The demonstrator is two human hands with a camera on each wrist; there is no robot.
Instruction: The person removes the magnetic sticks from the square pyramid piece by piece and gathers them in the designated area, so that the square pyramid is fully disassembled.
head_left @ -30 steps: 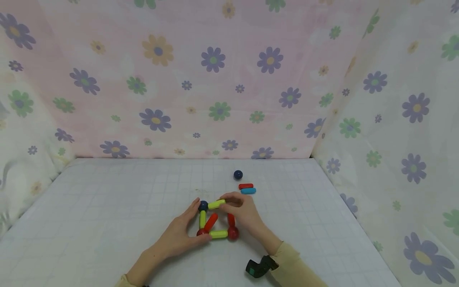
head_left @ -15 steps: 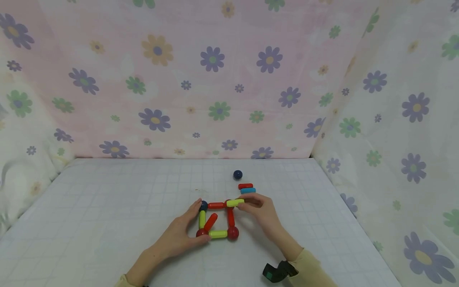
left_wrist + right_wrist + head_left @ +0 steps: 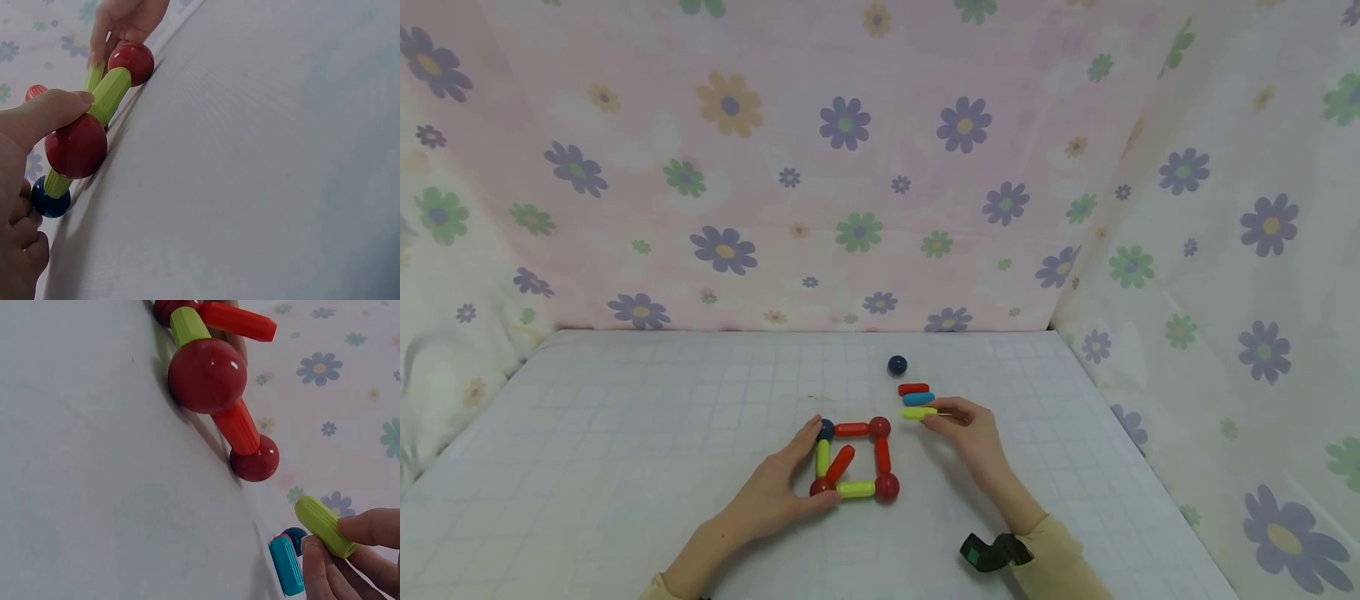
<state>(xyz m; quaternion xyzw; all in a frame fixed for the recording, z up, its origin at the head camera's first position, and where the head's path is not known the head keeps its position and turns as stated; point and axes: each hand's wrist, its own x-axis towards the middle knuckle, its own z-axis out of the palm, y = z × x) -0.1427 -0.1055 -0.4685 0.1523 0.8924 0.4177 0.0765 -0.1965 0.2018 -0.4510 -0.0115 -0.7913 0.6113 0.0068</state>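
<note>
Lime rod [image 3: 917, 413] in pinching right grip [image 3: 973, 437]; left grip [image 3: 775, 492] around one side of rod-and-ball square [image 3: 882, 456]

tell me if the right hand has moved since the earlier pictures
Yes: in the head view, the right hand, pinching a lime stick, has moved rightward, judged against the loose navy ball, which stays put.

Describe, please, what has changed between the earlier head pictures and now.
The right hand, still pinching the ribbed yellow-green stick, has moved rightward, carrying it from over the square frame of coloured sticks and balls to beside the loose light-blue stick. The left hand still holds the unmoved frame; the light-blue stick, loose red stick and glossy dark-blue ball stayed put.
</note>
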